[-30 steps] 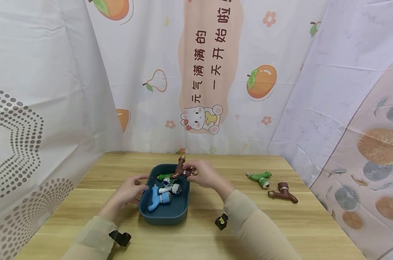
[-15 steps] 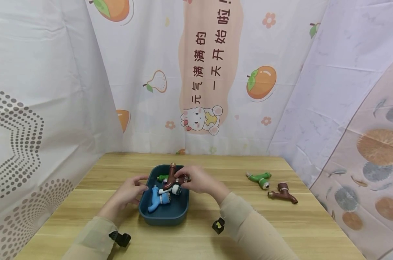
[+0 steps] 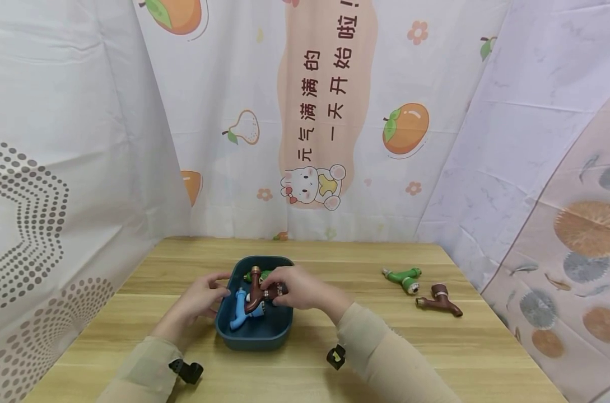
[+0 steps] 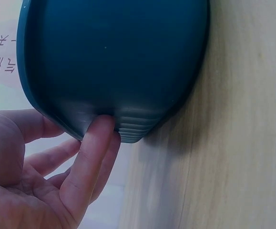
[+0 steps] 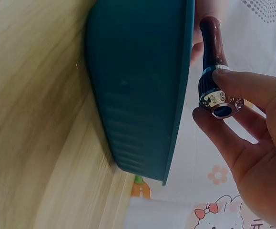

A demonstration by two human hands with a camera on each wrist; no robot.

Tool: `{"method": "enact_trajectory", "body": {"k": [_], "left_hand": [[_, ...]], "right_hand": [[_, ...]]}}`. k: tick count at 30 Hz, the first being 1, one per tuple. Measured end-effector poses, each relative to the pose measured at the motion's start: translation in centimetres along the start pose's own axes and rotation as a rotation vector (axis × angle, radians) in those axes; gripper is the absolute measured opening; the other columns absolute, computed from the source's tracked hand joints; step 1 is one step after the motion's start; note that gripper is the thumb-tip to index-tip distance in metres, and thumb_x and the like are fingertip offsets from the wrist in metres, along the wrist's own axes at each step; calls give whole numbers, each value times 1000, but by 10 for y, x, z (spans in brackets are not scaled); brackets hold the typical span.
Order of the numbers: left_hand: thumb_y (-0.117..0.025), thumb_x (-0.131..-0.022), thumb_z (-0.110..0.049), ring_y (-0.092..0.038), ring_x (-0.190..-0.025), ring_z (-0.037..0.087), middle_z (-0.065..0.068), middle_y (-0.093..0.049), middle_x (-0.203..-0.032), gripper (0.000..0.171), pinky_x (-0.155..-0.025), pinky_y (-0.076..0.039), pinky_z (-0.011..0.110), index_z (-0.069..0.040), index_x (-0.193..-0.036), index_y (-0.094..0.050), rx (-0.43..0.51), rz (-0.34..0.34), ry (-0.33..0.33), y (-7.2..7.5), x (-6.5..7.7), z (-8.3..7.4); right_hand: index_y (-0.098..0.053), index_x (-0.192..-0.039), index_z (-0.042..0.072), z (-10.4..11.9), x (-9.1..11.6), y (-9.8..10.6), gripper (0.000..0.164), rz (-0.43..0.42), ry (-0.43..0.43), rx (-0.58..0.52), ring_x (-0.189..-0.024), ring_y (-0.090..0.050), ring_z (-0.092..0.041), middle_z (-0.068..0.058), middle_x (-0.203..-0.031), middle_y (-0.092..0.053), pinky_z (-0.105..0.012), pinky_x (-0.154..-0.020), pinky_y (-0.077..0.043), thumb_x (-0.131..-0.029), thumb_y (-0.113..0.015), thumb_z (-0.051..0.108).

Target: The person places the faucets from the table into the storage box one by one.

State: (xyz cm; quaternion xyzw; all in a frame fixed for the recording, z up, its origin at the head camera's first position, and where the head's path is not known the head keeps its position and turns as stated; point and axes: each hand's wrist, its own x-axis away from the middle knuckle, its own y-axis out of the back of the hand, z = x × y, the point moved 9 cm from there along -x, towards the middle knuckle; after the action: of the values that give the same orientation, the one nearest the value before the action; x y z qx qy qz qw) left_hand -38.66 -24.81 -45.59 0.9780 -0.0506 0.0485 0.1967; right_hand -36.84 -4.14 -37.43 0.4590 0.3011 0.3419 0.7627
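Note:
My right hand [image 3: 302,288] pinches a brown faucet [image 3: 256,291] by its collared end, thumb on one side and fingers on the other. The faucet is over the dark blue basin [image 3: 254,342], overlapping the blue faucet [image 3: 239,310] in the head view. In the right wrist view, the held faucet's metal-ringed end [image 5: 219,98] faces the camera, above the basin's rim. My left hand [image 3: 204,296] holds the basin's left side. In the left wrist view, its thumb reaches behind the rim and its fingers [image 4: 87,162] press the outer wall. A green faucet [image 3: 249,276] lies far inside; the white one is mostly hidden.
On the right of the wooden table [image 3: 385,358] lie another green faucet [image 3: 404,276] and another brown faucet [image 3: 439,300]. Printed curtains [image 3: 224,212] enclose the table at the back and both sides.
My right hand has carried the brown faucet left and toward me, from above the basin's far right corner to over the blue and white faucets. My left hand stays at the basin's side.

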Motion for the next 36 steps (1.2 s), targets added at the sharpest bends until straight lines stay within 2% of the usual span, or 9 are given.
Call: {"method": "enact_trajectory", "body": {"k": [7, 15, 23, 30, 36], "left_hand": [[-60, -100, -11, -64, -95, 31, 20, -60, -120, 50, -62, -60, 45, -10, -149, -50, -1, 0, -4, 0, 0, 1], [-60, -100, -11, -64, -96, 31, 20, -60, -119, 50, -63, -60, 45, -9, -149, -50, 9, 5, -2, 0, 0, 1], [-59, -100, -10, -64, -96, 30, 20, -59, -120, 50, -63, -60, 45, -9, -149, -49, 15, 12, -11, -1, 1, 0], [-59, -100, -10, -65, -96, 30, 21, -59, -121, 50, -63, -60, 46, -9, -149, -49, 21, 13, -11, 0, 0, 1], [-59, -101, -11, -65, -96, 30, 21, -58, -122, 50, -64, -61, 45, -9, -149, -49, 16, 11, -5, 0, 0, 1]], "right_hand": [[-73, -122, 20, 12, 0, -8, 33, 29, 52, 25, -93, -54, -6, 10, -111, -65, -17, -78, -48, -91, -78, 11], [-73, -121, 18, 18, -3, -20, 32, 80, 52, 21, -93, -55, -3, 10, -108, -65, -17, -84, -48, -91, -78, 9], [-73, -119, 16, 23, -4, -26, 31, 100, 77, 2, -89, -55, -1, 10, -102, -64, -15, -80, -49, -90, -78, 6], [-73, -121, 16, 24, -6, -29, 32, 100, 84, 36, -95, -56, 1, 9, -111, -67, -15, -84, -48, -90, -79, 10], [-72, -124, 12, 20, -4, -26, 33, 100, 29, -65, -101, -65, -7, 6, -122, -68, -17, -83, -53, -91, -78, 12]]}}
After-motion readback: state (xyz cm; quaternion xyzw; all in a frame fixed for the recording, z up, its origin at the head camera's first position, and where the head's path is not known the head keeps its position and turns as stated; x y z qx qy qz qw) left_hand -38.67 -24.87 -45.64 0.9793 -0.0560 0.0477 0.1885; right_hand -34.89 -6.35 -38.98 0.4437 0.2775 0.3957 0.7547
